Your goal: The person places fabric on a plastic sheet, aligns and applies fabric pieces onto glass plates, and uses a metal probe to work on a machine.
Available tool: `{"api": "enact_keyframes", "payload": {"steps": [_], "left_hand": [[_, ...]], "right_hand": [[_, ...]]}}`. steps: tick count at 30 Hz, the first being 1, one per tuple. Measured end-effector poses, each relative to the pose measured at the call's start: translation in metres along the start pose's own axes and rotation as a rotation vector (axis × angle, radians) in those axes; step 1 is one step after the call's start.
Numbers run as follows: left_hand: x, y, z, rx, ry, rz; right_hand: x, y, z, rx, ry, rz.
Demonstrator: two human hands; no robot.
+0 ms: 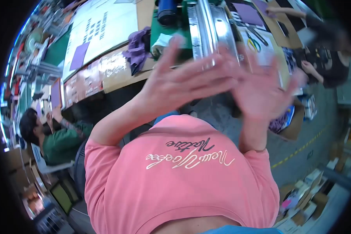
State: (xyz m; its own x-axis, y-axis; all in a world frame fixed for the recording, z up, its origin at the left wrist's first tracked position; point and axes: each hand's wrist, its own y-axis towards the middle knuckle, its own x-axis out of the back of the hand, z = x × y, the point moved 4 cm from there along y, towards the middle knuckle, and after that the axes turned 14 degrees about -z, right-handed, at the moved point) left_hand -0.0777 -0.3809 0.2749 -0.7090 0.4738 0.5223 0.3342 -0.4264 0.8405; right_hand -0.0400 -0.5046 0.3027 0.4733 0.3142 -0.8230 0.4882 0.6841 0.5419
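Both hands are raised in front of my chest, blurred by motion. My left hand (187,78) has its fingers spread and holds nothing; its fingertips overlap or meet those of the other hand. My right hand (261,87) is also spread, palm showing, with nothing in it. Behind them stands a machine with shiny metal rollers (210,27), partly covered by my fingers. A crumpled purple cloth (137,50) hangs at the bench edge, and a whitish cloth (160,43) lies on the green surface beside the machine.
Scissors with yellow-green handles (253,43) lie right of the machine. A purple sheet (79,55) rests on the white board (117,19) at left. A person in green (62,142) sits at left; another in dark clothes (331,66) is at right. A box (294,126) stands below.
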Motion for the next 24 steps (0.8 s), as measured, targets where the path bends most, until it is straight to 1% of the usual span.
{"api": "enact_keyframes", "payload": {"steps": [1,2,4,6,7,9,10,11,15,19,20,24], "left_hand": [[0.005,0.000,0.009,0.074,0.024,0.017],[0.012,-0.007,0.017,0.273,-0.283,0.149],[0.040,0.008,0.006,0.205,-0.786,0.272],[0.063,0.030,-0.015,0.162,-1.413,0.104],[0.070,0.036,-0.023,0.180,-1.501,0.003],[0.025,-0.018,0.061,0.281,-0.683,0.160],[0.026,-0.017,0.059,0.274,-0.684,0.156],[0.031,-0.014,0.053,0.230,-0.741,0.110],[0.058,0.000,0.018,0.080,-1.001,-0.105],[0.082,0.006,-0.006,-0.042,-1.243,-0.312],[0.083,0.003,-0.005,-0.018,-1.246,-0.308],[0.076,-0.003,0.010,-0.013,-1.183,-0.256]], "right_hand": [[0.000,-0.024,0.036,0.289,-0.523,-0.418],[-0.012,-0.043,0.051,0.310,-0.377,-0.237],[-0.035,-0.065,0.063,0.426,-0.427,-0.206],[-0.028,-0.080,0.059,0.501,-0.512,-0.297],[-0.021,-0.082,0.055,0.453,-0.546,-0.332],[-0.009,-0.087,0.040,0.523,-0.585,-0.431],[-0.009,-0.086,0.033,0.542,-0.582,-0.469],[-0.008,-0.085,0.027,0.557,-0.577,-0.514],[-0.007,-0.085,0.015,0.576,-0.570,-0.561],[0.006,-0.070,0.005,0.614,-0.914,-0.849],[0.009,-0.069,0.006,0.602,-0.904,-0.867],[0.018,-0.058,0.011,0.385,-0.741,-0.553]]}}
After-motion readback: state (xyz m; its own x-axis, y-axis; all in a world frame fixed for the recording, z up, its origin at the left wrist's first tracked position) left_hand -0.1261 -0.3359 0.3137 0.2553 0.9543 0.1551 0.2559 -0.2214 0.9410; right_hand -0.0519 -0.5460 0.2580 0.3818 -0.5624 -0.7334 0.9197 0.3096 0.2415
